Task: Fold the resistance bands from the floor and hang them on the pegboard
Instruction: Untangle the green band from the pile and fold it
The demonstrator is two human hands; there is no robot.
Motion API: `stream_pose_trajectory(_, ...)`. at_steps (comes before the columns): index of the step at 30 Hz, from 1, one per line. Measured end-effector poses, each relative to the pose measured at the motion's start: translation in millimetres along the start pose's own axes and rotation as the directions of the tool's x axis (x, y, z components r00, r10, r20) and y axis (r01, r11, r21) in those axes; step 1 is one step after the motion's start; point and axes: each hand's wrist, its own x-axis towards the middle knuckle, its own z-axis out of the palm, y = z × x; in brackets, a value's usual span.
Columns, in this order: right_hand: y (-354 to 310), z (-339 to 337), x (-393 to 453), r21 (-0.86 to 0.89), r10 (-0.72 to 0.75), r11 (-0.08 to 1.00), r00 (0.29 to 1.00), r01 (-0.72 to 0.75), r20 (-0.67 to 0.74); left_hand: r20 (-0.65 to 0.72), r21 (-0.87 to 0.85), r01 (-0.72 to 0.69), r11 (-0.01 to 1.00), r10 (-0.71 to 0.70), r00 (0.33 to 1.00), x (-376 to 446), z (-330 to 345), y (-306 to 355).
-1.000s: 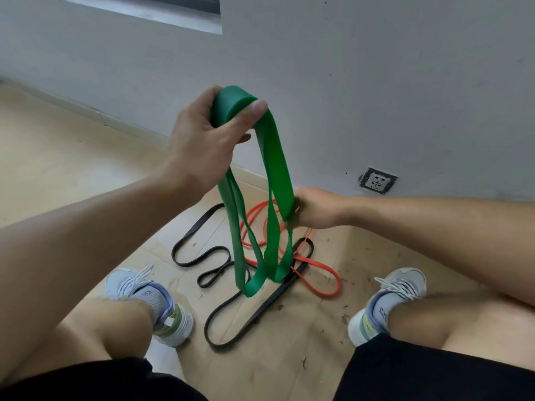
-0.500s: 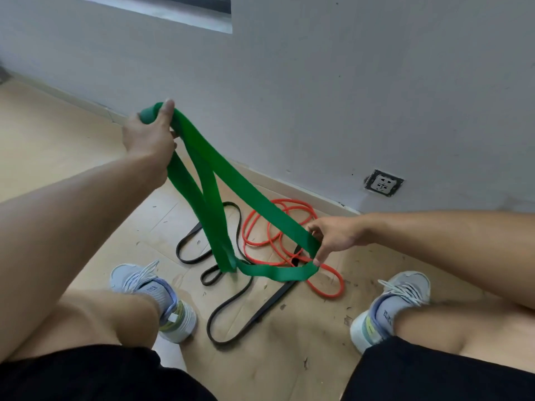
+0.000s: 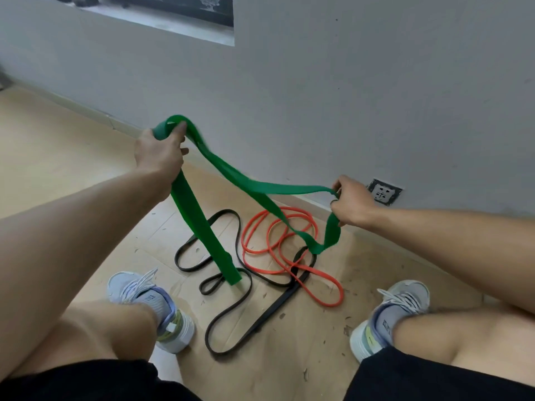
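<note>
Since half a second ago, both hands went apart and my right hand (image 3: 351,202) rose, stretching the green band (image 3: 254,188) between them. My left hand (image 3: 160,153) grips its upper fold; the right pinches it. Black band (image 3: 231,308) and orange band (image 3: 289,250) lie on the floor (image 3: 43,157).

Between the two pale sneakers (image 3: 150,306), the wooden floor (image 3: 43,157) is cluttered by a thin black rubber band (image 3: 231,314) tangled with a thin orange rubber loop (image 3: 327,296). A wide green band (image 3: 260,188) sags across the air above them, and the grey wall (image 3: 347,96) closes the far side. Bare floor lies open to the left.
</note>
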Motion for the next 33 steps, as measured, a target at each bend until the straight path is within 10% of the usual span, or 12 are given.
stream_pose_trajectory(5, 14.4, -5.2, -4.2, -0.385, 0.096, 0.923, 0.982, -0.027, 0.162, 0.077, 0.019, -0.035, 0.999, 0.033, 0.996, -3.3, -3.7, 0.5)
stream_pose_trajectory(15, 13.9, -11.1, -13.5, -0.55, 0.158, 0.83, 0.906, 0.094, 0.394, 0.442, 0.103, -0.143, 0.984, 0.084, 0.893, -22.1, -1.7, 3.8)
stream_pose_trajectory(23, -46.1, -12.6, -41.2, 0.263, -0.394, 0.913, 0.839, 0.312, 0.374, 0.746, 0.194, -0.283, 0.939, 0.046, 0.664, -51.4, 8.8, 19.9)
stream_pose_trajectory(33, -88.6, -29.7, -60.4, 0.579, -0.473, 0.746, 0.874, 0.328, 0.115, 0.823, 0.108, -0.334, 0.936, 0.104, 0.559, -72.6, 5.0, 43.2)
